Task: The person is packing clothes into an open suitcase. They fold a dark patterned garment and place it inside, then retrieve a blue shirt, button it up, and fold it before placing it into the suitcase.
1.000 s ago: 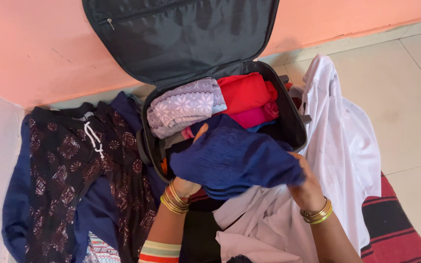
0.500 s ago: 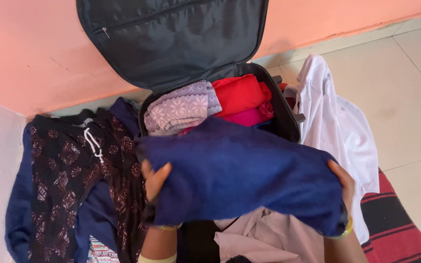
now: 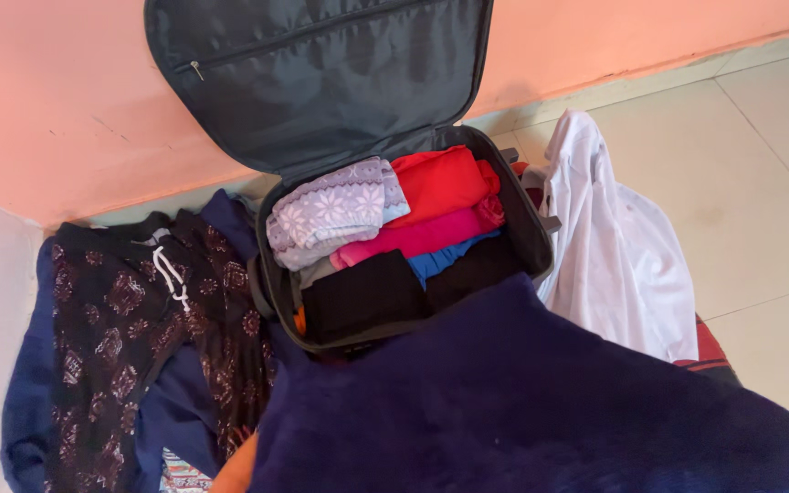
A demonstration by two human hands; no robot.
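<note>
Spread wide across the lower foreground, close under the camera: a large dark navy-blue fuzzy garment (image 3: 541, 402), long axis running left to right, upper edge overlapping the near rim of the open black soft-sided suitcase (image 3: 276, 292) on the floor. Both hands out of sight, presumably beneath or behind that cloth; fingers hidden, so cannot tell whether spread, pressed together or pinching the fabric, nor which hand sits nearer the case. Just beyond the navy garment, inside the case: a grey-lilac knit roll with white snowflake pattern (image 3: 331, 212), a folded red piece (image 3: 440, 183), a pink strip (image 3: 413, 239), a bit of bright blue (image 3: 445, 257) and folded black cloth (image 3: 362, 297). Lid leaning upright against the salmon-pink wall (image 3: 47, 100). Left of the case, a dark maroon-printed garment with white drawstring (image 3: 130, 310); right of it, a crumpled white shirt (image 3: 614, 256) on the pale tiled floor (image 3: 760, 183).
</note>
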